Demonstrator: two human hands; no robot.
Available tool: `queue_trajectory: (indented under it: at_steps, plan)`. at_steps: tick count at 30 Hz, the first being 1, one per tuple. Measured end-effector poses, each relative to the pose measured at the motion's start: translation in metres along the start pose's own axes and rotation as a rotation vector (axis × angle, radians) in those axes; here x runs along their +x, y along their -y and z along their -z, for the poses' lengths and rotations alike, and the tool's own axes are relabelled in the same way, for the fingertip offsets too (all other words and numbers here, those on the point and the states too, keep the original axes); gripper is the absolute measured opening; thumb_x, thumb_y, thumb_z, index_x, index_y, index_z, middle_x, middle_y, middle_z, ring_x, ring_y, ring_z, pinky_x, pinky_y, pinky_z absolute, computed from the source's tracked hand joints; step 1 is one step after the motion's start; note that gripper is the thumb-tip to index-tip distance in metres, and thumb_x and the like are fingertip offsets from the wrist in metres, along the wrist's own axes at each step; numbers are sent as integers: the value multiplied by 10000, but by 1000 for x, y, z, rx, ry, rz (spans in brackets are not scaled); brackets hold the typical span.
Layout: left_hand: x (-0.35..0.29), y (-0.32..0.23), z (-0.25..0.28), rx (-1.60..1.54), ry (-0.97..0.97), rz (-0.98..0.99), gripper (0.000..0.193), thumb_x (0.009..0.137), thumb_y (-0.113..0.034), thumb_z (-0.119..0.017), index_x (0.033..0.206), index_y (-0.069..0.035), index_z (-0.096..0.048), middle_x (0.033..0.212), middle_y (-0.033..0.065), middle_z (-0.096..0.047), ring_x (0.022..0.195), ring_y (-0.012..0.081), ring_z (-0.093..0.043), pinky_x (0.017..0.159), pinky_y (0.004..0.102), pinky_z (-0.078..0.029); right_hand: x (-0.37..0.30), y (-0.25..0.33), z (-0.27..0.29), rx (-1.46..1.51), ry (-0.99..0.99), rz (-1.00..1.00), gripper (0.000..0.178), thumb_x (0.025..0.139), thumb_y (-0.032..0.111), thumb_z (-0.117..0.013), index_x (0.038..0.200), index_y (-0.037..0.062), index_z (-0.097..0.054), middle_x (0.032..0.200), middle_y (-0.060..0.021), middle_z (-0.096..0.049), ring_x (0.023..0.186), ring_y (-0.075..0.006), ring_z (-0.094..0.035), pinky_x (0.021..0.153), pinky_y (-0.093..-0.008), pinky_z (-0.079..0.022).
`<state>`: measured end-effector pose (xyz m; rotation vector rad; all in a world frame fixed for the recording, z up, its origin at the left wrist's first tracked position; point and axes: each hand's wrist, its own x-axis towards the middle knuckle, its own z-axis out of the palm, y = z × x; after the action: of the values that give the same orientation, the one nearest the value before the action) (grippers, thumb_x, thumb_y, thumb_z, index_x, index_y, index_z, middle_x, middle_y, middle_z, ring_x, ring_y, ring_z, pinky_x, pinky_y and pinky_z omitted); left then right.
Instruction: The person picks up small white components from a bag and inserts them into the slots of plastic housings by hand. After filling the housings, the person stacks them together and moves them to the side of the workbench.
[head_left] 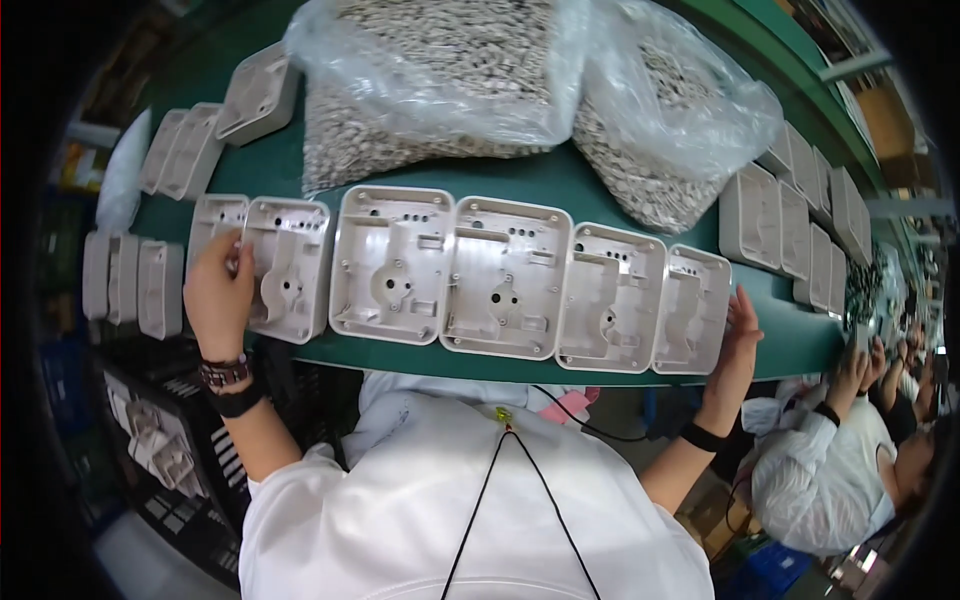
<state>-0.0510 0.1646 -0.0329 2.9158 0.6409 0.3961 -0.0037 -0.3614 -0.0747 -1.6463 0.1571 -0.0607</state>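
Note:
Several light-grey plastic housings, open side up, stand in a row along the near edge of the green table. My left hand reaches over the left end, its thumb and fingers bent together at the wall between the leftmost housing and the second housing. Whether a small part sits in those fingertips is hidden. At the other end, my right hand rests with fingers stretched against the outer side of the rightmost housing. Between them stand two middle housings, showing round holes and screw posts.
Two clear plastic bags full of small beige parts lie behind the row. More housings stand at the far left, near left and right. A black crate is below left. A co-worker sits at right.

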Motion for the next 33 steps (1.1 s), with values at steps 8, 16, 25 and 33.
queue_trajectory:
  at_steps: [8, 16, 25, 33]
  plan:
    - [1, -16, -6, -43, 8, 106, 239, 805, -225, -624, 976, -59, -644, 747, 114, -629, 664, 292, -606, 590, 367, -459, -7, 4, -20, -100, 19, 67, 664, 910, 547, -361, 1322, 27, -395, 1212, -97, -465, 1129, -213, -443, 978, -352, -334]
    - [-5, -8, -7, -62, 0, 142, 235, 826, -220, -598, 983, -48, -626, 795, 127, -629, 709, 296, -610, 604, 368, -462, 31, 141, -65, -1595, 429, 189, 498, 790, 234, -624, 1230, 58, -473, 1028, -181, -546, 949, -348, -534, 787, -407, -435]
    - [-4, -11, -14, -77, -39, -15, 272, 865, -208, -562, 1072, -33, -580, 848, 129, -610, 709, 249, -581, 642, 316, -466, 149, 196, -280, -1537, 664, 1053, 308, 807, 268, -601, 1029, 58, -564, 964, -124, -608, 940, -304, -589, 790, -387, -486]
    - [-19, -13, 18, -525, -168, 99, 201, 888, -163, -532, 1032, -38, -595, 879, 57, -600, 725, 185, -574, 630, 281, -441, 183, 117, -339, -1345, 702, 920, 321, 861, 233, -516, 1074, -7, -498, 1200, -270, -443, 976, -408, -562, 806, -445, -463]
